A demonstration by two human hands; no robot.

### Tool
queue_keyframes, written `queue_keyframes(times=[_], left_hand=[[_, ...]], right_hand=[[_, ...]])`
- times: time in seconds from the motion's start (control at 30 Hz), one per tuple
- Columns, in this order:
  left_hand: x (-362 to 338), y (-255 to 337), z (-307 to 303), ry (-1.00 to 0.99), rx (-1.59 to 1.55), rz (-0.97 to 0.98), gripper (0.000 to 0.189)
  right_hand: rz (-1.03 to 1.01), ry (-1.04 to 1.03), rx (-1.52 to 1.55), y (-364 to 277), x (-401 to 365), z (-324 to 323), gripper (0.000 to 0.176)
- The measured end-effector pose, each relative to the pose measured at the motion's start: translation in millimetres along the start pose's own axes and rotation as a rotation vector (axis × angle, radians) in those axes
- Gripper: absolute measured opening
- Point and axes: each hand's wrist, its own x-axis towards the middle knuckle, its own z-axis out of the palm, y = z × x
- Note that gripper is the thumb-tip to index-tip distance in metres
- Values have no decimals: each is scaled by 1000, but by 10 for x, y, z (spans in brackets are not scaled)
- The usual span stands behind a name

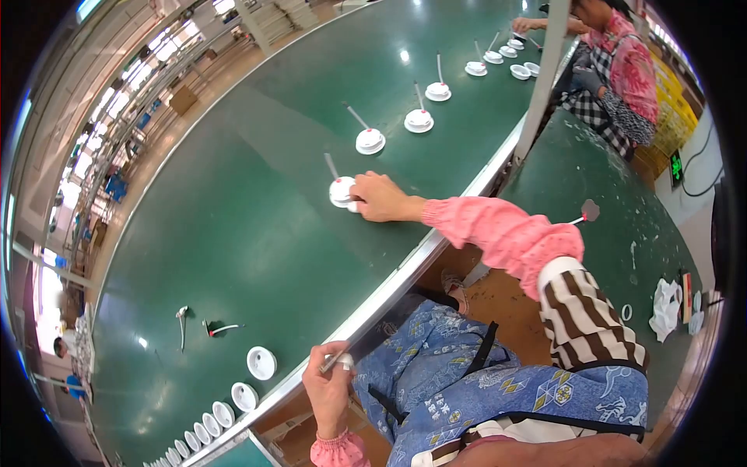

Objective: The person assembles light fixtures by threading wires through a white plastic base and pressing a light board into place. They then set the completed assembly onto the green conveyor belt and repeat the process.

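Observation:
My right hand reaches across the green work surface. Its fingers close on the edge of a white round cap-like piece, which has a red dot and a thin grey stem rising from it. Near the metal front edge my left hand is pinched around a small white part; its exact kind is too small to make out. Similar white pieces with stems, such as this stemmed piece, stand in a row beyond my right hand.
White round cups line the near edge at lower left. Two small stemmed parts lie on the green surface. A side table at right holds a crumpled white paper. A co-worker sits at upper right, beside a metal post.

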Motion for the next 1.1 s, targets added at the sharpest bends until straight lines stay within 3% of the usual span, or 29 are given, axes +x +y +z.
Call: queue_keyframes(times=[0.07,0.17,0.23,0.27,0.3,0.4,0.43,0.53,0.63,0.73,0.83,0.97,1.07,1.1], left_hand=[[-29,48,125,-10,94,84,28],[-88,44,155,52,-31,43,32],[-63,-52,116,130,145,141,41],[-33,-31,157,183,239,172,43],[-20,-25,177,235,335,206,45],[120,-63,370,268,730,562,65],[153,-13,503,281,823,669,69],[159,-128,692,90,632,558,80],[100,-150,642,83,617,714,81],[-44,-130,500,-93,296,418,80],[-92,-274,308,-255,-118,103,46],[-151,-309,278,-305,-273,5,23],[-160,-392,247,-300,-127,25,15],[-165,-430,263,-232,-9,211,14]], right_hand=[[34,83,-63,65,159,98,12],[56,95,105,-127,57,-10,13],[-4,42,339,-460,-262,-156,17],[24,-99,564,-675,-445,-245,20],[184,-304,830,-972,-668,-409,22],[396,-690,1200,-1473,-1212,-593,38],[405,-701,1249,-1558,-1335,-600,39],[444,-549,1264,-1664,-1536,-572,35],[486,-464,1319,-1636,-1620,-623,27],[534,-495,1339,-1562,-1636,-706,25],[424,-527,1304,-1526,-1637,-719,25],[496,-545,1341,-1663,-1670,-738,24],[599,-584,1461,-1617,-1763,-687,23],[641,-638,1533,-1602,-1792,-686,23]])
